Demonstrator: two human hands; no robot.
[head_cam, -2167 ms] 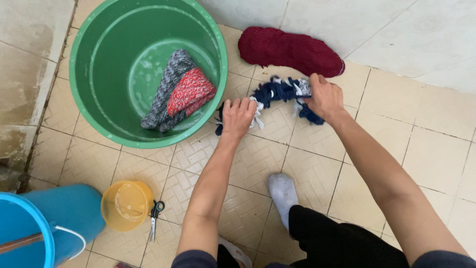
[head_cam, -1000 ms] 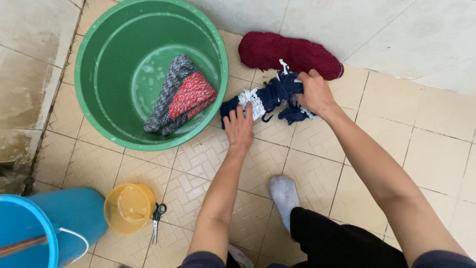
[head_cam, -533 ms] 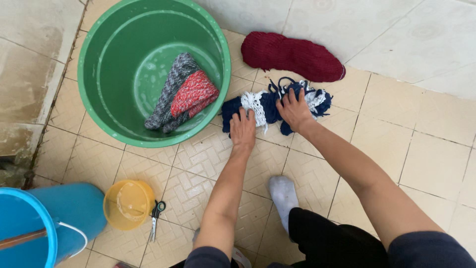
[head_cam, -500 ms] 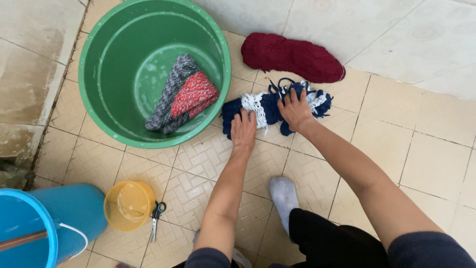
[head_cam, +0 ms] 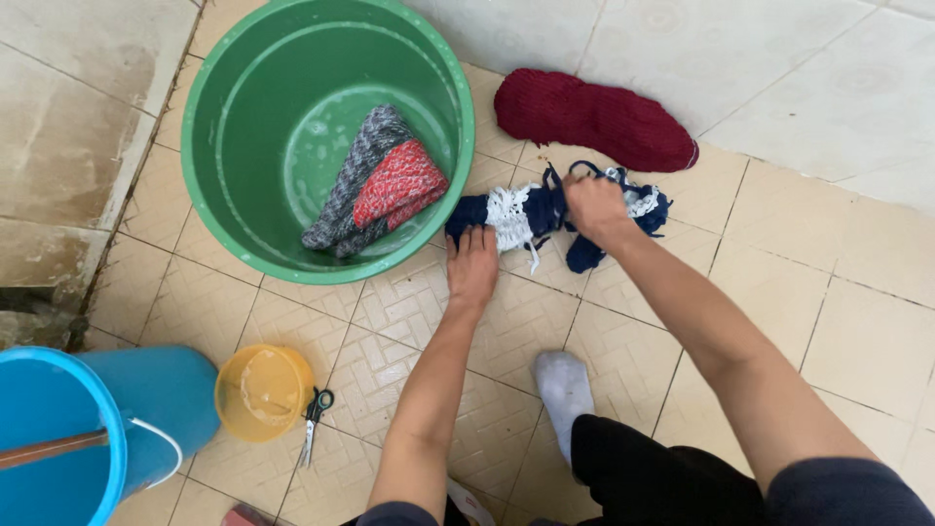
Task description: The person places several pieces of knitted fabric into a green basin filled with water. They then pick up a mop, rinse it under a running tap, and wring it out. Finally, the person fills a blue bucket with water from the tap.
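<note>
Our right hand (head_cam: 594,206) has lifted and bunched the navy-and-white knitted cloth (head_cam: 531,211) since a moment ago.
Its fingers are clenched on the cloth; our left hand (head_cam: 472,265) presses flat on the near end, on the tiled floor (head_cam: 623,321) beside the green tub (head_cam: 234,244), below the maroon knit (head_cam: 594,117).

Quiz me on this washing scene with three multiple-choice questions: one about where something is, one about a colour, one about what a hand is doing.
1. Where do the scissors lie?
A. in the green tub
B. on the floor beside the yellow cup
C. on the dark red knit

2. What colour is the tub holding the grey and red cloth?
A. green
B. blue
C. yellow

3. What is the right hand doing?
A. resting on the floor
B. holding scissors
C. gripping the navy and white cloth

Answers: B, they lie next to the cup; A, its wall is green; C, its fingers close on the fabric.
</note>
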